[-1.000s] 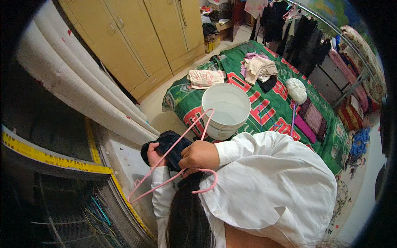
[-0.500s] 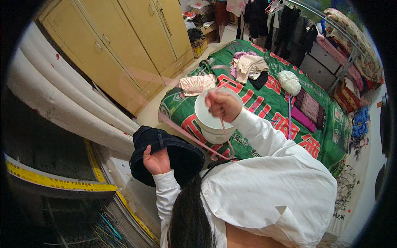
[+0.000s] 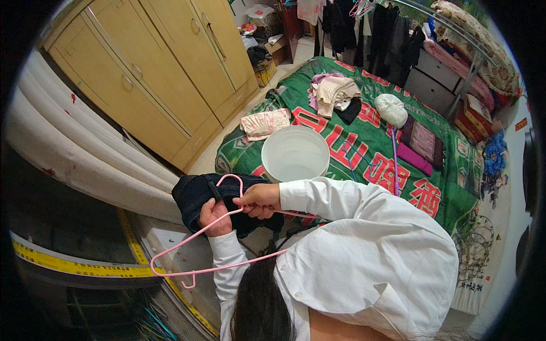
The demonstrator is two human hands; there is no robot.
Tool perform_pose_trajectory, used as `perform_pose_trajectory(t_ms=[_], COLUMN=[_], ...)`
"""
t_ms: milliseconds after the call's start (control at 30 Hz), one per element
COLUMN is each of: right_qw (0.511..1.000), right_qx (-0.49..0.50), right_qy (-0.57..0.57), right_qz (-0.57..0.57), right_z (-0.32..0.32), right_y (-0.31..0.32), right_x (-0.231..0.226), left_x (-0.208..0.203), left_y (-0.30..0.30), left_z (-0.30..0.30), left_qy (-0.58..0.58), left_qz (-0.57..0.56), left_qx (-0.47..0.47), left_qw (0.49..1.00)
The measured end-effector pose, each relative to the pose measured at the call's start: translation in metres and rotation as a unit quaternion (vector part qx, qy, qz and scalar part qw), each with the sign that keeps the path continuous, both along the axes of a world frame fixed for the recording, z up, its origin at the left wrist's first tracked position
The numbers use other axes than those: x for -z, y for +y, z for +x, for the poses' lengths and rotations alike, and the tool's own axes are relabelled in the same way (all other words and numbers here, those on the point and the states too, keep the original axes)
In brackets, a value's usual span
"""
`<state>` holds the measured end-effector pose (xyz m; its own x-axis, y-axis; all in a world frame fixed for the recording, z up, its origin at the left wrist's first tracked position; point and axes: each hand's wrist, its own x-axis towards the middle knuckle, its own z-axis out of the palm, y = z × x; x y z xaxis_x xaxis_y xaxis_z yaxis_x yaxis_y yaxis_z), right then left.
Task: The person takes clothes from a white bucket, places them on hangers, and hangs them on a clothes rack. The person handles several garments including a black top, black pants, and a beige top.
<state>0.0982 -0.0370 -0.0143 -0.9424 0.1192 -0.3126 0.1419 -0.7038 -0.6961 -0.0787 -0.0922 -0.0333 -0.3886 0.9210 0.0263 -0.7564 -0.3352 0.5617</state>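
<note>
My left hand (image 3: pixel 216 218) is closed on the waistband of a dark denim garment (image 3: pixel 193 196), with part of its fingers hidden by the cloth. Close beside it, my right hand (image 3: pixel 260 199) grips a pink clothes hanger (image 3: pixel 196 233) just below its hook. The hook points up over the denim. One end of the hanger reaches left past my left wrist, and its lower bar crosses in front of my left sleeve. How much of the garment hangs below is hidden by my arms.
A white bucket (image 3: pixel 296 149) stands just beyond my hands, by a bed with a green printed cover (image 3: pixel 341 133). Folded and piled clothes (image 3: pixel 335 94) lie on it, with a stuffed white bag (image 3: pixel 391 108). Wardrobe (image 3: pixel 153 74) and curtain (image 3: pixel 85 133) are at left, a clothes rail (image 3: pixel 449 25) at back.
My right hand has come down from over the bucket to the left, bringing the hanger beside my left hand. My left hand keeps hold of the denim garment.
</note>
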Motion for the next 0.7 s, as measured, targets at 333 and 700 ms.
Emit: perform_pose_trajectory(t_ms=[333,700], right_qw=[0.998,0.996], right_qx=[-0.014,-0.081], right_qy=[-0.031,-0.015], right_qz=[0.059,0.038], right_z=[-0.003,-0.007], right_y=[-0.01,-0.022], right_x=[-0.018,-0.015], left_x=[0.035,0.008], left_y=[0.005,-0.015], left_z=[-0.021,0.0], left_qy=[0.009,0.271], left_qz=[0.01,-0.046], left_qx=[-0.016,-0.091], left_qw=[1.0,0.957])
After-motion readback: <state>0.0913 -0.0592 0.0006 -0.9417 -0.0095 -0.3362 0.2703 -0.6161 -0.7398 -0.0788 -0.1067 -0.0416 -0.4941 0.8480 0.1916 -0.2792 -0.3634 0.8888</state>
